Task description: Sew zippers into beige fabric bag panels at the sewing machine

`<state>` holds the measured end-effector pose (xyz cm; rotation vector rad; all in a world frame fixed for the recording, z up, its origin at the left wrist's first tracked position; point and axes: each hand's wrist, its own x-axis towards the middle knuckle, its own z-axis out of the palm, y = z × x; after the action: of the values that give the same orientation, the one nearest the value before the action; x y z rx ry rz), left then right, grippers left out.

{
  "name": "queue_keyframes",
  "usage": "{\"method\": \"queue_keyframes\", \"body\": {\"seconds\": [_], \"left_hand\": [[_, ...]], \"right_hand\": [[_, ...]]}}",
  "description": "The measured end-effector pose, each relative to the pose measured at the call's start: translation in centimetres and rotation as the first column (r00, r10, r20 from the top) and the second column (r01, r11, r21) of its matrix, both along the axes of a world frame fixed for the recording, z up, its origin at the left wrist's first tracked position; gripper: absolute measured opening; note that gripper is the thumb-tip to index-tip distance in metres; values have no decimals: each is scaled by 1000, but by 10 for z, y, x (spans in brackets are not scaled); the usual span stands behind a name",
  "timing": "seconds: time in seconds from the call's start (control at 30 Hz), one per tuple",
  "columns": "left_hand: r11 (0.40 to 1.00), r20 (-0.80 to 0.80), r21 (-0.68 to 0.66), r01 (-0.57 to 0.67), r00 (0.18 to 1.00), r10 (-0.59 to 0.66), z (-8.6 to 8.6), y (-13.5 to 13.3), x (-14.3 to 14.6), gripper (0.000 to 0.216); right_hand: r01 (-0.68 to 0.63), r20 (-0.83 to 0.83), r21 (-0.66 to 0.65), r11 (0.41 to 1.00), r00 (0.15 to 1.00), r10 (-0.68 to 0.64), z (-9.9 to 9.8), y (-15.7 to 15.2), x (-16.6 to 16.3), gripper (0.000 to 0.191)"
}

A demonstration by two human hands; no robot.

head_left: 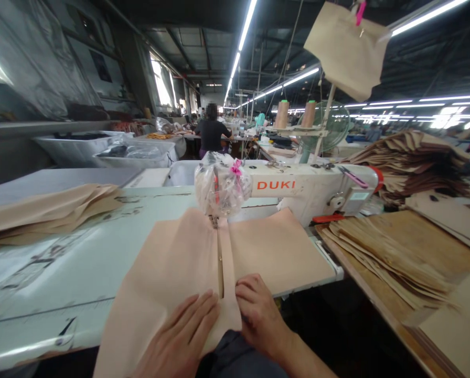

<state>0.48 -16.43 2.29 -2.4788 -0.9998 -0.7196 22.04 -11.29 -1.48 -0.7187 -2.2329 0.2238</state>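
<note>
A large beige piece of fabric (172, 262) lies under the needle area of a white sewing machine (276, 184), hanging over the table's front edge. A narrow slit with a strip beside it runs from the presser foot (214, 221) toward me. My left hand (183, 328) rests flat on the fabric left of the slit, fingers stretched out. Right of the strip, my right hand (258, 312) has its fingers curled on the fabric's edge, pinching it. A plastic bag with a pink tie (221, 184) wraps the machine's head.
Beige pieces lie stacked (50, 207) on the pale green table (62, 262) at left. More sheets (384, 257) cover a wooden side table at right, below a tall pile (412, 163). Thread cones (282, 115) stand behind the machine. A person (212, 131) sits further back.
</note>
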Motion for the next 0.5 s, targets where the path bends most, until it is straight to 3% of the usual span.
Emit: {"method": "queue_keyframes", "body": {"seconds": [0.13, 0.3, 0.5], "left_hand": [[998, -80, 64, -2, 997, 7, -15, 1, -3, 62], [990, -155, 137, 12, 988, 10, -15, 5, -2, 57], [998, -90, 57, -14, 996, 19, -21, 7, 4, 47]], "right_hand": [[-1, -14, 18, 1000, 1000, 1, -2, -2, 0, 13], [1, -46, 8, 1000, 999, -1, 0, -1, -1, 15], [-8, -68, 4, 1000, 998, 8, 5, -3, -1, 20]]}}
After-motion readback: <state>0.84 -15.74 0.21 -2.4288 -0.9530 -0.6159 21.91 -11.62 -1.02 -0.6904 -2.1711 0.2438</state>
